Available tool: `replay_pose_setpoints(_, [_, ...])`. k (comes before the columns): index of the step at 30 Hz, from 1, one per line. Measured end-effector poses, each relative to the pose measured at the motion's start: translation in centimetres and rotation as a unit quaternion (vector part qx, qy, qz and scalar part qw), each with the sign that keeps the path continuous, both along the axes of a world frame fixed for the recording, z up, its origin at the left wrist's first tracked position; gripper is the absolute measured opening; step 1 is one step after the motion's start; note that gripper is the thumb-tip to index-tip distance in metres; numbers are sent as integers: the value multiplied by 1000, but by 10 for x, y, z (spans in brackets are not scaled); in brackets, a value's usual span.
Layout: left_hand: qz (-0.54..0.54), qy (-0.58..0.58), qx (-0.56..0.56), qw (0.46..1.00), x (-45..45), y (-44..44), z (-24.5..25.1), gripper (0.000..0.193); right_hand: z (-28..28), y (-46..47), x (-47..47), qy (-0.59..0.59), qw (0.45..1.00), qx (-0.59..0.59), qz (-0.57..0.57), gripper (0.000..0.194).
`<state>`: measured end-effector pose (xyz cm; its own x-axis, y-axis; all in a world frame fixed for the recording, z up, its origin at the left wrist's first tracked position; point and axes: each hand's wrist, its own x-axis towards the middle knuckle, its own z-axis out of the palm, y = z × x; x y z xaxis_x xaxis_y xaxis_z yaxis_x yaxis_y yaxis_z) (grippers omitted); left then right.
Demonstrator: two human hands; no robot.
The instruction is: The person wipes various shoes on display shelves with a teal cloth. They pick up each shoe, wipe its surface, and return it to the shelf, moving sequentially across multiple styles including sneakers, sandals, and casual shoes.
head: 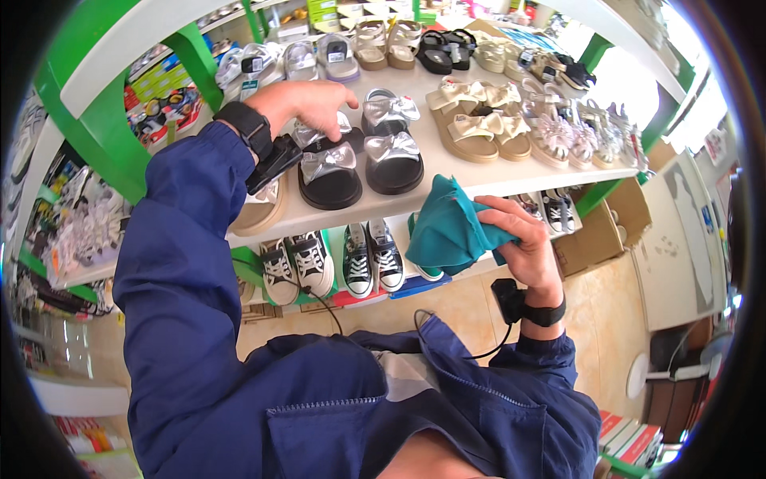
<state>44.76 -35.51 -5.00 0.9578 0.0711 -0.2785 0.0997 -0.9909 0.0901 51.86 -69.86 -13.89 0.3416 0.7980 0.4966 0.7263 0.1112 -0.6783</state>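
Note:
My left hand (314,108) reaches over a black sandal with a silver bow (329,173) on the white shelf (398,206). Its thumb points down at the sandal's inside and another finger stretches outward; whether it grips the sandal is hidden. Beside that sandal stands its match, a black sandal with silver bows (394,158). A crumpled teal cloth (446,230) is in my right hand (523,239), held in front of the shelf edge. Under my left wrist, a tan-soled sandal (261,209) is partly covered by the sleeve.
Beige bow sandals (479,126) and sandals with pale pompoms (547,132) stand to the right. Along the back are more sandals (380,45). Black-and-white canvas sneakers (374,257) fill a lower shelf. Green uprights (194,63) flank the shelf; a cardboard box (598,230) sits right.

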Motion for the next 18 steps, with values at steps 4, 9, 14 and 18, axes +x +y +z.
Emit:
replay_pose_setpoints(4, [-4, -27, -58, 998, 8, 4, -6, 69, 1, 7, -23, 13, 999, 17, -33, 41])
replay_pose_setpoints(9, [-27, -36, -103, 994, 23, 12, -15, 69, 8, 1, -27, 20, 996, 19, -89, 42])
replay_pose_setpoints(14, [-7, 23, -131, 991, 34, 14, -16, 59, 8, -7, -13, 57, 990, 73, -110, 44])
replay_pose_setpoints(18, [0, 13, -141, 990, 29, 10, -6, 45, 9, -7, 2, 68, 984, 113, -118, 45])
